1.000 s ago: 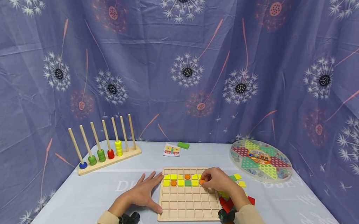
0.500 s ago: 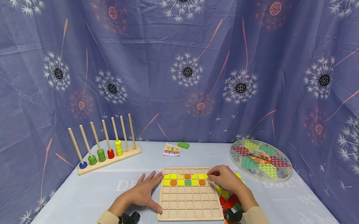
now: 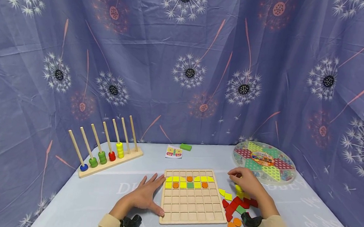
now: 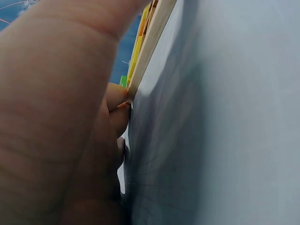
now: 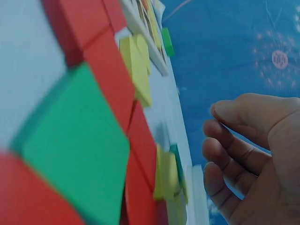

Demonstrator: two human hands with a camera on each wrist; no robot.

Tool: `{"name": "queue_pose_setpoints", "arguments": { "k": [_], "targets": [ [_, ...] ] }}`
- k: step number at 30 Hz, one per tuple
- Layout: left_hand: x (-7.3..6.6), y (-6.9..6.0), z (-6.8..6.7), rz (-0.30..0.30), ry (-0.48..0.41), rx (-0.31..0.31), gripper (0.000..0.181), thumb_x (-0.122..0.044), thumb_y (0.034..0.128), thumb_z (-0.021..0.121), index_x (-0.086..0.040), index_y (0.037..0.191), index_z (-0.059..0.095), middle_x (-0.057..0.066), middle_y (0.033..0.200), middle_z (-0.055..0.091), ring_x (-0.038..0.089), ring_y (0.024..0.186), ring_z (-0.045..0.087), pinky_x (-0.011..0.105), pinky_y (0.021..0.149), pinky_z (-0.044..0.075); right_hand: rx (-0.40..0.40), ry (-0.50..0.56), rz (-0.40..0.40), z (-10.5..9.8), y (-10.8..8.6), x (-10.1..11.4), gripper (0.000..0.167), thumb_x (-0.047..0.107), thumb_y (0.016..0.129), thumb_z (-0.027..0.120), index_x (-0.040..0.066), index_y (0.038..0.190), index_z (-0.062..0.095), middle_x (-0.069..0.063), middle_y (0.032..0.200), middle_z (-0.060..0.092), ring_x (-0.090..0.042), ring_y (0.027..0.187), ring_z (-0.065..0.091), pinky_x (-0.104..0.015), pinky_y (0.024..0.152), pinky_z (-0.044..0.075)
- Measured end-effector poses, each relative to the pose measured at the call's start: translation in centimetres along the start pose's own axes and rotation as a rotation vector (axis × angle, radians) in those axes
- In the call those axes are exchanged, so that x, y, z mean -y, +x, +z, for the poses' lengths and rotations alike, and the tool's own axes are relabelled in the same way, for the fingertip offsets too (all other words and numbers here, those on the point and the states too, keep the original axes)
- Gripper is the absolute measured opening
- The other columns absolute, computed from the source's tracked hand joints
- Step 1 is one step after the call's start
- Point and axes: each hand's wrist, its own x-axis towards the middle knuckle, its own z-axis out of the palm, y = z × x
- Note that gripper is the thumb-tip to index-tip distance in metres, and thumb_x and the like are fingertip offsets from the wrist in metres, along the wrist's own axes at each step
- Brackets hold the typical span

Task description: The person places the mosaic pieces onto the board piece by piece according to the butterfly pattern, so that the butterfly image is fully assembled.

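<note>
I watch the right hand (image 3: pixel 248 181), loosely curved and empty, swing from the wooden board (image 3: pixel 192 222) to the loose tiles (image 3: pixel 235 204) at right, a yellow piece (image 3: pixel 210 179) now completing one far row, the left hand (image 3: pixel 146 195) spread wide, touching the board's left edge.

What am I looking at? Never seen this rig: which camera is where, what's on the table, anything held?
No robot here: just a person working bare-handed. The wide picture comes from a camera worn on the head, looking forward and down; the two close-ups come from the wrist cameras, one per arm.

On the pale cloth lies a wooden grid board with yellow, orange and green tiles in some cells; loose tiles lie to its right. Beyond are a peg abacus, a pattern card, a green block and a Chinese checkers board.

The left hand touches the board's left edge, fingers spread. The right hand hangs near the loose tiles, fingers bent, holding nothing that shows.
</note>
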Motion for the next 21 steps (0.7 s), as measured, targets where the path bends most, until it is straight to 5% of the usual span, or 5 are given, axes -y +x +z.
{"name": "queue_pose_setpoints", "arguments": {
  "k": [7,14,21],
  "targets": [
    [0.0,0.1,-0.1,-0.005,0.011,0.002,0.132,-0.079,0.0532,0.072,-0.011,0.154,0.022,0.004,0.159,0.018,0.031,0.145,0.008,0.058,0.112,-0.002,-0.03,-0.071,-0.015,-0.8,-0.5,-1.8,0.019,0.008,0.089,0.065,0.007,0.107,0.073,-0.004,0.104,0.066,-0.02,0.088,0.057,-0.04,0.077,0.052],
    [0.0,0.1,-0.1,0.0,0.02,-0.003,0.132,-0.08,0.053,0.072,-0.011,0.154,0.022,0.004,0.159,0.018,0.031,0.145,0.008,0.058,0.112,-0.002,0.008,-0.125,-0.039,-1.0,-0.7,-3.1,0.042,-0.013,0.081,0.05,0.007,0.11,0.073,-0.01,0.117,0.064,-0.038,0.117,0.052,-0.059,0.099,0.037],
    [0.0,0.0,-0.1,-0.008,0.019,0.001,0.132,-0.079,0.0531,0.073,-0.011,0.154,0.023,0.004,0.159,0.019,0.031,0.145,0.008,0.057,0.112,-0.002,0.008,-0.158,-0.004,-1.2,-0.9,-3.4,0.039,-0.01,0.081,0.054,0.007,0.11,0.073,-0.01,0.114,0.066,-0.04,0.116,0.052,-0.061,0.097,0.038]
  ]
}}
